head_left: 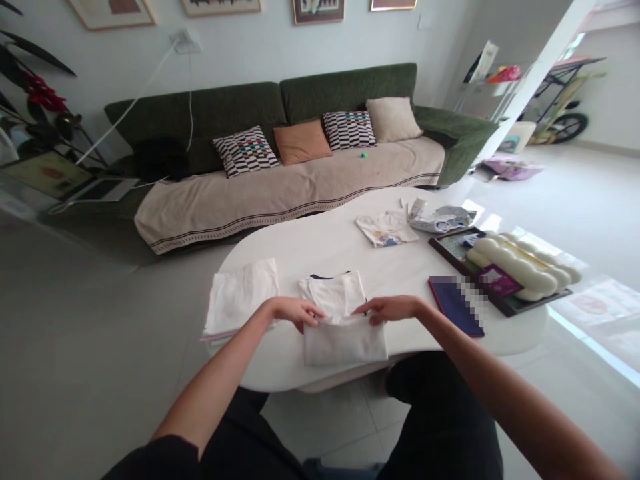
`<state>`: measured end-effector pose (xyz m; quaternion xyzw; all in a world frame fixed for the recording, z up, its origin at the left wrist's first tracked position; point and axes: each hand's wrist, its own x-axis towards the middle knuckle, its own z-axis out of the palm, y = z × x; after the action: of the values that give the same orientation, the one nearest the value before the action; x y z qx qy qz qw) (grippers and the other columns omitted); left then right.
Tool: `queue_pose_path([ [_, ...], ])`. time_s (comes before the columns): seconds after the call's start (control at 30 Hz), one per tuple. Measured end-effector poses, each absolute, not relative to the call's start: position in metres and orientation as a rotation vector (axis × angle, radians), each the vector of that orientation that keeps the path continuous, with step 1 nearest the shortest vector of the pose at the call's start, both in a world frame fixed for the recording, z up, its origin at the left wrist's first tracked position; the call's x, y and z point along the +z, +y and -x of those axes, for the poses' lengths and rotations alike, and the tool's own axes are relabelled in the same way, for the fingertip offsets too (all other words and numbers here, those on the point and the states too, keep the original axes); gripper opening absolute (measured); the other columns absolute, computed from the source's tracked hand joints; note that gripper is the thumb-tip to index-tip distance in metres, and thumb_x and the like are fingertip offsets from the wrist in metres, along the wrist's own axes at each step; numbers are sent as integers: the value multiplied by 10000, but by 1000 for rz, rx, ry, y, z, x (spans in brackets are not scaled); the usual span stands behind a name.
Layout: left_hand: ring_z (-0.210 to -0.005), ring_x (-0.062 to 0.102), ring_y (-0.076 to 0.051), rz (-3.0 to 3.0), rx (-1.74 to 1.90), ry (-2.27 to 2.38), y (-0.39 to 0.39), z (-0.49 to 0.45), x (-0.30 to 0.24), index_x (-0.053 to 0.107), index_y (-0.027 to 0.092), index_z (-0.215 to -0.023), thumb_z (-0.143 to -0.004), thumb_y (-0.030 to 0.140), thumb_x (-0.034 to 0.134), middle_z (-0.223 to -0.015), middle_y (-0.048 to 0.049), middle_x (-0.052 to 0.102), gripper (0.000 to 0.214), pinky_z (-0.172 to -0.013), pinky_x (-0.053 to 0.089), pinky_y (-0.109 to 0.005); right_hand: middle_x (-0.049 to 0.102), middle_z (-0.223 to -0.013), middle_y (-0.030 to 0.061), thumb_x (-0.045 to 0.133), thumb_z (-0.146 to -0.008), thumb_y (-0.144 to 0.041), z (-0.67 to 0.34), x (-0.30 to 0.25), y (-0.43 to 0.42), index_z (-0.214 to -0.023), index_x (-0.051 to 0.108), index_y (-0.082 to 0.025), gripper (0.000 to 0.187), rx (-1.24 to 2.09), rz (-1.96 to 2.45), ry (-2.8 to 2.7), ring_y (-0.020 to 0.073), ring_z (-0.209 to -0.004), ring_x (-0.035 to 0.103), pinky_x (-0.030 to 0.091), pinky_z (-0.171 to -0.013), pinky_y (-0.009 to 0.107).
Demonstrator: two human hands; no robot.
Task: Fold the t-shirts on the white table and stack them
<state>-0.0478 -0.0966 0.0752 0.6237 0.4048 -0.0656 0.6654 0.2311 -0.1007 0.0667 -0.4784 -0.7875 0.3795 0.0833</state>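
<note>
On the table in front of me lies a white T-shirt [345, 343] with a dark neckline at its far end. Its near part is doubled over into a flat, wide panel. My left hand [297, 311] pinches the left end of the fold's upper edge, fingers pointing inward. At the right end of that edge, my right hand [387, 309] grips the cloth the same way, its index finger stretched over the shirt. Fingertips partly hide in the fabric. Left of the shirt is a stack of folded white cloth [243, 300], close to my left wrist.
The white oval table [300, 247] also bears a small printed shirt [386, 229], a crumpled plastic bag [440, 217], a dark blue folder-like item [450, 300] and a tray [510, 310] with a cream puffy object [523, 263]. Behind stands a green sofa [350, 83] with cushions.
</note>
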Motion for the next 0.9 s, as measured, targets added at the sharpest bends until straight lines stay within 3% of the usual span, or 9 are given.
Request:
queue_pose_path([
  [0.13, -611, 552, -114, -1290, 190, 1328, -33, 48, 35, 642, 161, -966, -636, 204, 620, -724, -12, 612, 334, -538, 455, -222, 648, -789, 52, 436, -701, -65, -216, 41, -36, -1062, 617, -83, 404, 1168, 1500, -2302, 67, -585, 533, 361, -524, 144],
  [0.27, -531, 486, -76, -1341, 362, 1496, -21, 46, -3, 631, 128, -954, -631, 157, 596, -587, 31, 542, 326, -499, 399, -175, 637, -805, 70, 448, -652, -29, -206, 4, -18, -1012, 623, -80, 403, 1015, 1629, -2228, 103, -659, 536, 375, -582, 174],
  [0.5, -624, 527, -97, -1489, 538, 1493, -21, 66, -11, 628, 138, -982, -670, 249, 582, -729, -4, 615, 334, -564, 405, -190, 638, -934, 14, 397, -659, -25, -209, -9, -11, -1043, 593, -198, 464, 841, 1622, -2187, 112, -756, 553, 403, -702, 188],
  [0.67, -599, 518, -105, -1632, 620, 1803, -5, 62, -25, 640, 136, -880, -651, 219, 627, -614, 14, 563, 244, -622, 419, -218, 624, -943, 75, 414, -705, -62, -197, -11, 3, -1089, 551, -155, 418, 655, 1759, -2153, 168, -837, 564, 413, -743, 248],
  [0.8, -734, 553, -128, -1657, 688, 1905, -4, 54, -44, 602, 147, -941, -684, 193, 605, -813, -26, 594, 261, -738, 436, -262, 496, -1188, 162, 390, -759, -72, -180, -15, -15, -1177, 487, -131, 434, 471, 1866, -2113, 237, -1032, 496, 393, -827, 332],
  [0.9, -989, 515, -194, -1713, 788, 2017, -13, 49, -49, 540, 147, -1077, -723, 220, 580, -1043, -93, 544, 364, -879, 397, -337, 300, -1376, 141, 392, -816, -148, -163, -20, -42, -1264, 410, -155, 449, 315, 1812, -2174, 253, -1234, 300, 283, -967, 379],
])
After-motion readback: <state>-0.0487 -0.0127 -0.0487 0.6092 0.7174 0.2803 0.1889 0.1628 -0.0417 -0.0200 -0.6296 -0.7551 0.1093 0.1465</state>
